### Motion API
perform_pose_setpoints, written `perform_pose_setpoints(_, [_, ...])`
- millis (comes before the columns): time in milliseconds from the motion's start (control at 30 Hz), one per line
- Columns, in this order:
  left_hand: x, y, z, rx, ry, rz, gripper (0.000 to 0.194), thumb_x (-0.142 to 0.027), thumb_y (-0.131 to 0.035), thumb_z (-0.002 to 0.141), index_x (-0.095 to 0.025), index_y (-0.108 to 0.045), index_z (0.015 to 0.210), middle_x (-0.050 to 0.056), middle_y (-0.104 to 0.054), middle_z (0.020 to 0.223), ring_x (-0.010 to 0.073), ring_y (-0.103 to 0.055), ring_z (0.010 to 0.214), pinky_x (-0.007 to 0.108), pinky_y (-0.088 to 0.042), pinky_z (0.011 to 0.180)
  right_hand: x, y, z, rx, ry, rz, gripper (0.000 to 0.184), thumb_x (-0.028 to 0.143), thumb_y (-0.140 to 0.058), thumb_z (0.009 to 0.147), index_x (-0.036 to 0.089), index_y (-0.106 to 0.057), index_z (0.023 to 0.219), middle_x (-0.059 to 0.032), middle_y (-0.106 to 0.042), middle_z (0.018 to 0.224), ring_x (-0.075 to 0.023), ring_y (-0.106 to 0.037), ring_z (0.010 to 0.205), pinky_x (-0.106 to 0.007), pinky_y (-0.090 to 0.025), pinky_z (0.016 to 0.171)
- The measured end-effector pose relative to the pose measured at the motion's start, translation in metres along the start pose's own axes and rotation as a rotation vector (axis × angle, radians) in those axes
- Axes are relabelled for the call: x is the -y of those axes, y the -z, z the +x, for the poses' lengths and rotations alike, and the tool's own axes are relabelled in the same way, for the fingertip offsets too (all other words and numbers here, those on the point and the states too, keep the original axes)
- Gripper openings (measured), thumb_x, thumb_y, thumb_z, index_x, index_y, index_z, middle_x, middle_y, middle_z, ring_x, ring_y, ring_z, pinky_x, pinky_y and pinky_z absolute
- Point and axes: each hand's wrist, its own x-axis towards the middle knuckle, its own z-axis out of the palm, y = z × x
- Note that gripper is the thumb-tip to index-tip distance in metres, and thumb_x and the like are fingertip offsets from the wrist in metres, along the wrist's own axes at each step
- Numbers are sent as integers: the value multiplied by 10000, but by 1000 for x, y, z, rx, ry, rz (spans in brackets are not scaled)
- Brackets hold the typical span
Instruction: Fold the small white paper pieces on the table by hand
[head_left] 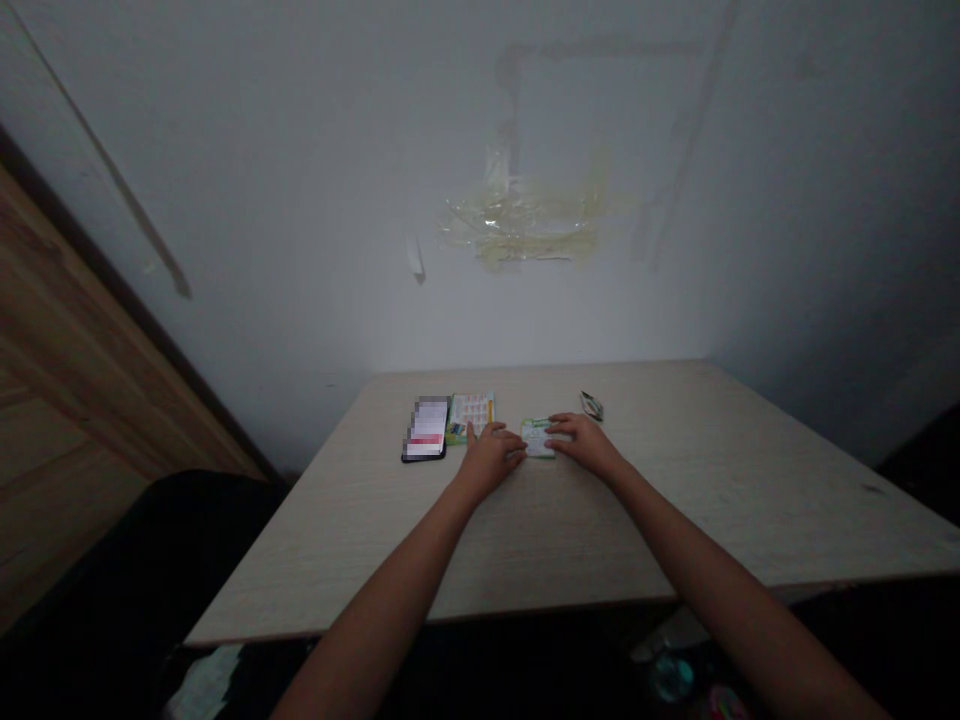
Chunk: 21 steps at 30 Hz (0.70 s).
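Observation:
A small white-and-green printed paper packet or card (536,438) lies flat on the table between my hands. My left hand (491,462) is beside its left edge, fingers stretched towards it and thumb apart. The fingertips seem to touch that edge. From the other side, my right hand (586,443) reaches in with spread fingers, its tips resting on the packet's right edge. Neither hand is closed around anything. Just behind my left hand is a green-and-white printed leaflet (474,412), partly covered by the fingers.
Left of the leaflet lies a phone (426,432) with a lit, blurred screen. A small crumpled or folded wrapper (592,405) sits beyond my right hand. The pale wooden table (675,480) meets a wall with yellowed tape (525,225). Dim objects show below the front edge.

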Motion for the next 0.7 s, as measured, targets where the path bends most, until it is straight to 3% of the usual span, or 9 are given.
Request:
perform_pose_setpoints(300, [2, 1, 0, 10, 0, -11, 229, -379, -597, 919, -363, -709, 1117, 6, -697, 1238, 290, -445, 1312, 751, 13, 1102, -4, 5, 0, 14, 2, 21, 248, 292, -768, 744, 206, -782, 977, -105, -725, 1084, -246, -669, 1016, -417, -480, 989])
perform_pose_setpoints(700, [0, 5, -1, 45, 5, -24, 234, -368, -555, 944, -348, -698, 1128, 9, -688, 1262, 281, -422, 1345, 748, 10, 1101, -10, 0, 0, 12, 12, -1, 267, 292, -761, 756, 226, -776, 1014, -109, -693, 1213, -268, -654, 1105, -443, -451, 1037])
